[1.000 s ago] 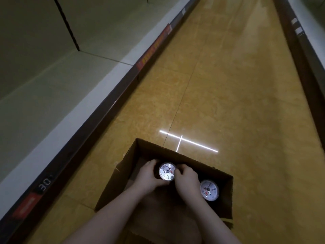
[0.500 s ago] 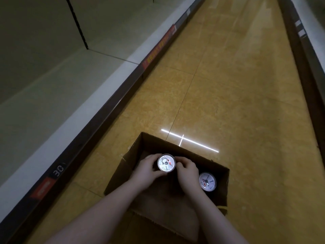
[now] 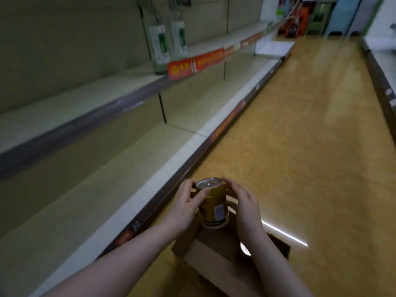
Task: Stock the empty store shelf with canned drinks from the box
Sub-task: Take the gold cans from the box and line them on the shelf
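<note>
A gold can (image 3: 213,205) with a silver top is up above the brown cardboard box (image 3: 216,251) on the floor. My left hand (image 3: 187,205) grips its left side, thumb across the rim. On the can's right side my right hand (image 3: 244,200) cups it with curved fingers. A second can's silver top (image 3: 245,250) peeks out in the box beside my right wrist. The bare bottom shelf (image 3: 120,168) runs along the left, with another bare shelf (image 3: 64,112) above it.
Two clear bottles (image 3: 169,37) with green labels stand on the upper shelf further down. Red price strips (image 3: 197,63) line the shelf edges. A yellow tiled aisle floor (image 3: 300,136) stretches ahead. Another shelf unit (image 3: 383,67) borders the right, with goods at the aisle's far end.
Both hands have lifted the can out of the box and raised it. My head has tilted up, so the upper shelf and aisle end have come into view.
</note>
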`<control>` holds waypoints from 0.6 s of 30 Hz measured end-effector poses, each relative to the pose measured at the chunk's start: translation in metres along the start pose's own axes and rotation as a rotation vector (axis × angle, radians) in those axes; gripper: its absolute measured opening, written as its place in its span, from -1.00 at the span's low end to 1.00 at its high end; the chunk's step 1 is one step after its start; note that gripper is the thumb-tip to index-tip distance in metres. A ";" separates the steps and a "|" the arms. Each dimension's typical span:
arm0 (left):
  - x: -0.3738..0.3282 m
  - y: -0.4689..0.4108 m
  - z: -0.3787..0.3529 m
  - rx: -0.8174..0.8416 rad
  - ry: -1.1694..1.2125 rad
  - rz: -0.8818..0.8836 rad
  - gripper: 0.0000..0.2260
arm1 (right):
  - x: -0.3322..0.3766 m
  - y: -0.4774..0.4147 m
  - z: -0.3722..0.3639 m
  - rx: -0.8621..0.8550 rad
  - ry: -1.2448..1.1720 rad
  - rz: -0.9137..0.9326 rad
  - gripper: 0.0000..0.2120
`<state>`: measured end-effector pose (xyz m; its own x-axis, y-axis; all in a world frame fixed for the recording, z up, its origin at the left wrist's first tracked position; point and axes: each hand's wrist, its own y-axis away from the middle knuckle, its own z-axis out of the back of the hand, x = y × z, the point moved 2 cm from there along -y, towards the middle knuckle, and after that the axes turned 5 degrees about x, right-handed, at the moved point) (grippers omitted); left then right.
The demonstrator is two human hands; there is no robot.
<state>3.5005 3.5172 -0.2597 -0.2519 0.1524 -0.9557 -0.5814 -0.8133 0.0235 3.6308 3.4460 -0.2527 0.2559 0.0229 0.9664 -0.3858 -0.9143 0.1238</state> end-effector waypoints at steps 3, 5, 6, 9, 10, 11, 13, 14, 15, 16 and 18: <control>-0.040 0.011 0.029 -0.146 0.136 -0.031 -0.61 | 0.038 0.006 -0.027 0.098 0.056 0.068 -0.78; -0.065 0.018 0.051 -0.241 0.179 -0.053 -0.63 | 0.060 0.009 -0.048 0.166 0.118 0.138 -0.80; -0.074 0.020 0.059 -0.281 0.190 -0.057 -0.63 | 0.069 0.010 -0.057 0.197 0.140 0.159 -0.80; -0.101 0.031 0.090 -0.406 0.196 -0.093 -0.63 | 0.098 0.016 -0.090 0.291 0.144 0.230 -0.80; -0.108 0.036 0.104 -0.456 0.196 -0.113 -0.67 | 0.106 0.016 -0.106 0.314 0.145 0.261 -0.80; -0.116 0.039 0.113 -0.492 0.199 -0.127 -0.73 | 0.112 0.017 -0.117 0.325 0.151 0.289 -0.79; -0.129 0.051 0.139 -0.590 0.173 -0.159 -0.77 | 0.123 0.019 -0.149 0.359 0.196 0.344 -0.75; -0.135 0.057 0.149 -0.644 0.160 -0.173 -0.75 | 0.128 0.021 -0.162 0.364 0.225 0.354 -0.73; -0.141 0.066 0.164 -0.711 0.153 -0.197 -0.73 | 0.132 0.021 -0.181 0.378 0.239 0.363 -0.71; -0.148 0.073 0.176 -0.767 0.143 -0.203 -0.73 | 0.136 0.023 -0.197 0.399 0.232 0.370 -0.69; -0.157 0.088 0.202 -0.881 0.126 -0.192 -0.72 | 0.143 0.029 -0.232 0.473 0.200 0.375 -0.66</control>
<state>3.3325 3.5353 -0.0483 -0.0958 0.3088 -0.9463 0.2098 -0.9230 -0.3225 3.4504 3.5166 -0.0581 -0.0091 -0.3004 0.9538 0.0279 -0.9535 -0.3000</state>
